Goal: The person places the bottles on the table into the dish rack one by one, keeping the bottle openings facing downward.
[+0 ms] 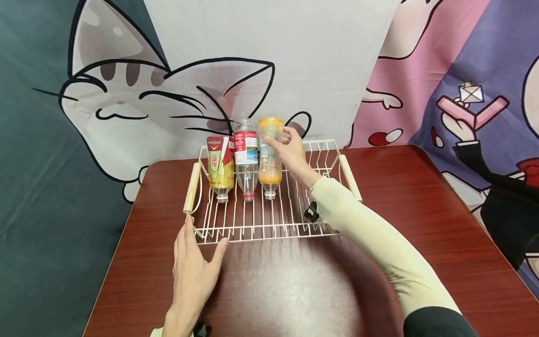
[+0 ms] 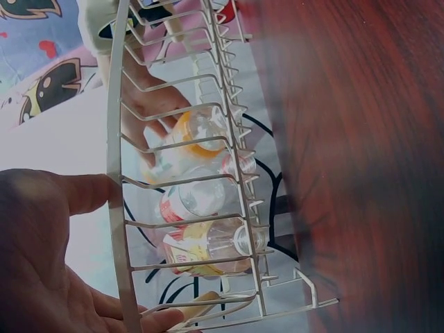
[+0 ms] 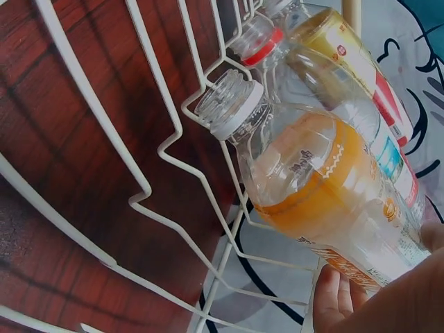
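My right hand point(image 1: 290, 149) grips a clear plastic bottle point(image 1: 270, 161) with orange label bands, thumb and fingers about its upper part. The bottle stands neck-down in a white wire dish rack point(image 1: 269, 228). To its left, also neck-down, are a clear bottle point(image 1: 246, 154) with a red and white label and a bottle point(image 1: 221, 164) with a yellow and red label. In the right wrist view the orange-banded bottle's neck point(image 3: 232, 104) is uncapped. My left hand point(image 1: 194, 269) is at the rack's front left corner, its fingers fairly straight. Its thumb touches the front rail point(image 2: 116, 139) in the left wrist view.
Wooden handles flank the rack, one on the left point(image 1: 193, 188) and one on the right point(image 1: 350, 178). The rack stands on a dark red-brown table point(image 1: 303, 285). Behind it hangs a cloth point(image 1: 269, 37) printed with cartoon cats.
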Available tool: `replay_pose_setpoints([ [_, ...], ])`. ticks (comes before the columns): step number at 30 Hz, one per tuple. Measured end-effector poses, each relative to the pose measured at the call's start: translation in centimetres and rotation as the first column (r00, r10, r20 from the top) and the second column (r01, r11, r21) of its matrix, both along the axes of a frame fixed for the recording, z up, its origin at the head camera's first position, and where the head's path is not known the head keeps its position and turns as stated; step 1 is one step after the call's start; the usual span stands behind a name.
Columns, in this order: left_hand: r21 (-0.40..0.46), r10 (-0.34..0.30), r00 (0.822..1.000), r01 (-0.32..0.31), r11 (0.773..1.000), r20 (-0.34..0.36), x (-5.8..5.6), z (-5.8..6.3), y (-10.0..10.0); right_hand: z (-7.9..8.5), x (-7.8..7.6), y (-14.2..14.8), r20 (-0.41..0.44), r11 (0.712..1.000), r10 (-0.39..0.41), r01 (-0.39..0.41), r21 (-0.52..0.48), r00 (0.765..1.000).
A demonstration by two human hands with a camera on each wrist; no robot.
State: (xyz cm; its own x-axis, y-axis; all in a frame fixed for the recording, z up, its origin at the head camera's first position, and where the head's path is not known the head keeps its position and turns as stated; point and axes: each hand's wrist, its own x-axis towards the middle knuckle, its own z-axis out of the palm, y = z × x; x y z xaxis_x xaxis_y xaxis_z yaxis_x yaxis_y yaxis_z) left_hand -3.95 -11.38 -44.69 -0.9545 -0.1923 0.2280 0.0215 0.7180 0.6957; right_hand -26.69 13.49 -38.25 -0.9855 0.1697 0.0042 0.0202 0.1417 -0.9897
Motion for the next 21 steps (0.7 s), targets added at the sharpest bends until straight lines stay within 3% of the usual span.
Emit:
replay_pose_setpoints([
  [21, 0.004, 0.003, 1.0, -0.003, 1.0, 0.019, -0.11, 0.12, 0.09, -0.87, -0.65, 1.01, 0.011, 0.999, 0.021, -0.021, 0.028, 1.0],
])
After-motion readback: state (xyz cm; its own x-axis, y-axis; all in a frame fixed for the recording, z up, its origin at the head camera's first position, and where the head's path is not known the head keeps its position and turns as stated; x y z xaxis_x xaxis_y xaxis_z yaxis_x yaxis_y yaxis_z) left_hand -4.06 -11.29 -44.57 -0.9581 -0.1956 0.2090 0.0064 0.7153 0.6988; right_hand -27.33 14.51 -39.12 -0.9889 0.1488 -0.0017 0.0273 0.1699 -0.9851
